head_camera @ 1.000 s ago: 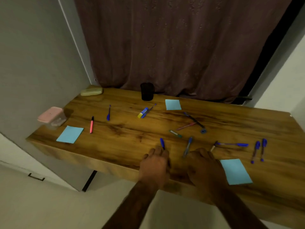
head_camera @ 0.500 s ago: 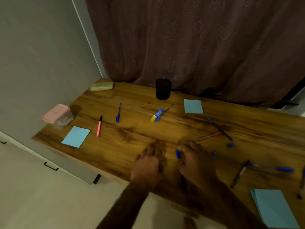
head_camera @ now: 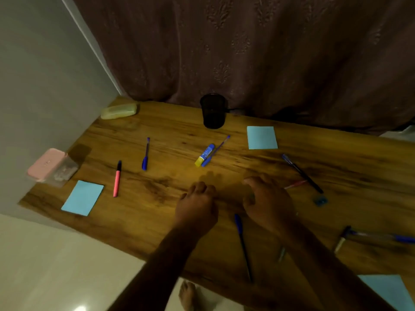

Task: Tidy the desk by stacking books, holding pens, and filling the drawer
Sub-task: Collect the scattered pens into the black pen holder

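My left hand (head_camera: 197, 207) hovers over the middle of the wooden desk (head_camera: 157, 212), fingers loosely curled and holding nothing. Beside it, my right hand (head_camera: 267, 203) is cupped above the wood, also holding nothing. A blue pen (head_camera: 242, 241) lies on the desk between my forearms. A black pen cup (head_camera: 213, 111) stands at the back by the curtain. In front of my hands lie a glue stick (head_camera: 204, 155) and a thin blue pen (head_camera: 216, 149). Further left are another blue pen (head_camera: 145, 153) and a pink marker (head_camera: 117, 178).
Blue sticky notes lie at the back (head_camera: 261, 137), front left (head_camera: 82, 197) and front right (head_camera: 390, 290). A black pen (head_camera: 302, 172), a pink pen (head_camera: 294, 184) and more pens (head_camera: 381, 236) lie right. A pink-lidded box (head_camera: 48, 167) and yellow case (head_camera: 119, 111) sit along the left wall.
Both hands have lifted off the blue pens near the front edge and moved forward over the desk's middle. The view has shifted closer and to the left.
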A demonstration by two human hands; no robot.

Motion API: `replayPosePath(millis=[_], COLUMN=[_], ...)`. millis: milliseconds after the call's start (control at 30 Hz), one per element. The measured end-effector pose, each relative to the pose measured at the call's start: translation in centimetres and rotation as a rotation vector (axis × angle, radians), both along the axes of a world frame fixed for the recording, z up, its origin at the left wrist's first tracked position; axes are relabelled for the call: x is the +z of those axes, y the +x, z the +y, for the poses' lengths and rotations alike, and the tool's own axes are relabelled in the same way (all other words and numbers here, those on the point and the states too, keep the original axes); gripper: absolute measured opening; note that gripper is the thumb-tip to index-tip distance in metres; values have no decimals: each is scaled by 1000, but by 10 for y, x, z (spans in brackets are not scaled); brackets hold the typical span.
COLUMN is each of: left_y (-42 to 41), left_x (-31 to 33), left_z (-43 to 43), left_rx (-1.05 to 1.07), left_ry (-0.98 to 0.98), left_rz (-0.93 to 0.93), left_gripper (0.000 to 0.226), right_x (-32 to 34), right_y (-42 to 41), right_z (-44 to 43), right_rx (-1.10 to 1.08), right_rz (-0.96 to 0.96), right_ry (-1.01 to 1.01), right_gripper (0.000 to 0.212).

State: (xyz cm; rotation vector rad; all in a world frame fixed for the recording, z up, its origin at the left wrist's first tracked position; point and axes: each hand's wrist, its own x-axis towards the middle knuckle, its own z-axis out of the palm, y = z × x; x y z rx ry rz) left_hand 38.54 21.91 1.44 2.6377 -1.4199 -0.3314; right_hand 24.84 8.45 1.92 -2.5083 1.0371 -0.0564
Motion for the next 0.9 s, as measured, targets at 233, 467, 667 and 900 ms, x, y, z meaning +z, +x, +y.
replayPosePath(millis=[233,467,667,900], left_y=[27,17,7,-1], left_x=[-10,-18,-24,-29], left_z=[-24,-36,-35,-22], left_rx=[-209,-242,-144,34], left_ry=[19,63,59,-43], left_rz=[68,216,312,731], left_gripper=[38,18,19,14], right_x=[-1,-2,-15,-20], right_y=[-14,-49,-30,-12], right_z=[1,11,60,53], right_rx=[-215,-363,-255,-228], right_rz=[14,16,80,47], right_ry=[22,183,323,303], right_gripper=[43,28,36,24])
